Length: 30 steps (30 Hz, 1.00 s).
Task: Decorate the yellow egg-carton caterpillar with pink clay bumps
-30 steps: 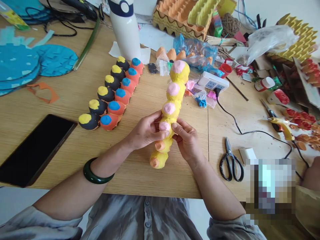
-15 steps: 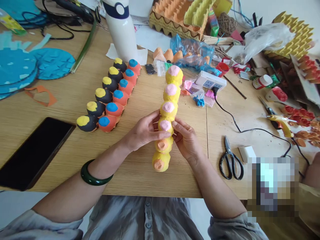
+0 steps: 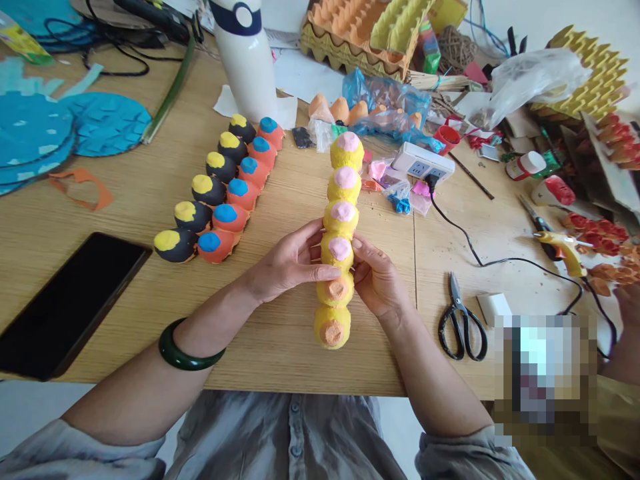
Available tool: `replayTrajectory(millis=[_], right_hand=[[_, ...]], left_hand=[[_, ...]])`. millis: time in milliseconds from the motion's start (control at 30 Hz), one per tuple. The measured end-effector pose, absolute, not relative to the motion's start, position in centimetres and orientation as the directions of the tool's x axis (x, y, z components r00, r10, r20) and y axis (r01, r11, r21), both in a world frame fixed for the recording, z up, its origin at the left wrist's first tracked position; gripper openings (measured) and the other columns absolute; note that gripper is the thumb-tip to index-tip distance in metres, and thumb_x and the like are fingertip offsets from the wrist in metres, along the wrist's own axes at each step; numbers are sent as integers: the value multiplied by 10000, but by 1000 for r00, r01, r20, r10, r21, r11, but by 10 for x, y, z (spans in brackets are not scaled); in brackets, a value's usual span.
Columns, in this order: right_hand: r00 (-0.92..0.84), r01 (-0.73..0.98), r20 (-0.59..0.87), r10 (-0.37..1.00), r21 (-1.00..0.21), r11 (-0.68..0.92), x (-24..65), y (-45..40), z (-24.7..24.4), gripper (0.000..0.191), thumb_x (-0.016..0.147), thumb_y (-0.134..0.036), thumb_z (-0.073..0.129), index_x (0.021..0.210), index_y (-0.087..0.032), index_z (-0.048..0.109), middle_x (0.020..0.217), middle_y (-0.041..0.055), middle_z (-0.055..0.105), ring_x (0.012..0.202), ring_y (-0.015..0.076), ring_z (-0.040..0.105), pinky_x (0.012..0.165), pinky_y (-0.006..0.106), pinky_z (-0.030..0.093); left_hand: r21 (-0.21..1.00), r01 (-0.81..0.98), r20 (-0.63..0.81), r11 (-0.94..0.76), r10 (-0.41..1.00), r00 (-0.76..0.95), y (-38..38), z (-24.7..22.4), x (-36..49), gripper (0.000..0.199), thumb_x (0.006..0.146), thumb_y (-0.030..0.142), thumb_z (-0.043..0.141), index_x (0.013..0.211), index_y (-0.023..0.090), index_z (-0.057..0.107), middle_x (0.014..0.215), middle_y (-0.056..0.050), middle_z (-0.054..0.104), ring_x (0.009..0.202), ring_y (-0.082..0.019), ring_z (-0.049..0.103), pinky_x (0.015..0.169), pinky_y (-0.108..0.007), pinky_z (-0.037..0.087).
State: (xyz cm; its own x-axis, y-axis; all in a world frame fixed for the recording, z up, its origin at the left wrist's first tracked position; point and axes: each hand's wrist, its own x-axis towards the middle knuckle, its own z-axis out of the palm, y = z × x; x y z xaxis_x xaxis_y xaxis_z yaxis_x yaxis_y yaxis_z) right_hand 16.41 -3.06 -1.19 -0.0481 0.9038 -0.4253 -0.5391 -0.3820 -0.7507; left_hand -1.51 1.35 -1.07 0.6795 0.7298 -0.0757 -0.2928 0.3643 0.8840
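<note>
A row of yellow-painted egg-carton cups (image 3: pixel 341 217) lies lengthwise in front of me, its far cups tipped pink and its near two tipped orange. My left hand (image 3: pixel 295 263) grips the row from the left, with its fingers across the fourth cup. My right hand (image 3: pixel 375 283) holds the same cup area from the right. The two near cups stick out below my hands. A bangle of dark green stone (image 3: pixel 190 350) circles my left wrist. Beside the row lie two painted cup rows, one black with yellow tips (image 3: pixel 207 190) and one orange with blue tips (image 3: pixel 237 188).
The wooden table (image 3: pixel 125 313) holds a black phone (image 3: pixel 70 307) to the left and black scissors (image 3: pixel 463 327) to the right. A power strip (image 3: pixel 423 163), hot glue gun (image 3: pixel 563 250) and white bottle (image 3: pixel 245 60) stand nearby. Another person's hand (image 3: pixel 629 307) shows at the right edge.
The yellow cup row has turned from a slant to nearly straight, with its near end swinging right. Both hands have rotated it slightly, showing the orange tips more squarely.
</note>
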Motion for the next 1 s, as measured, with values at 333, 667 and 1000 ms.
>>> replayTrajectory(millis=[333,667,1000], right_hand=[[-59,-533,-427,902,-750,-390,162,-30,-12,314,711,-447,897,960,-268,829,874,-10,827,776,173,703,667,275,512],[-40,-513,-425,905,-768,-383,162,-29,-13,342,719,-463,878,993,-267,819,935,10,841,910,223,737,724,313,534],[-55,-527,-436,898,-751,-397,162,-27,-12,296,695,-460,870,907,-268,795,938,19,844,1069,277,759,859,374,614]], left_hand=[[902,-276,-110,333,793,599,12,-12,-13,472,808,315,897,1251,299,735,1312,-38,742,1344,-325,623,1094,-455,521],[888,-301,-96,348,781,617,12,-13,-14,528,812,269,899,1291,250,680,1319,-74,742,1279,-302,674,1080,-460,546],[868,-309,-154,389,802,578,11,-7,-9,474,816,339,909,1210,173,705,1298,-117,748,1263,-307,669,1059,-432,534]])
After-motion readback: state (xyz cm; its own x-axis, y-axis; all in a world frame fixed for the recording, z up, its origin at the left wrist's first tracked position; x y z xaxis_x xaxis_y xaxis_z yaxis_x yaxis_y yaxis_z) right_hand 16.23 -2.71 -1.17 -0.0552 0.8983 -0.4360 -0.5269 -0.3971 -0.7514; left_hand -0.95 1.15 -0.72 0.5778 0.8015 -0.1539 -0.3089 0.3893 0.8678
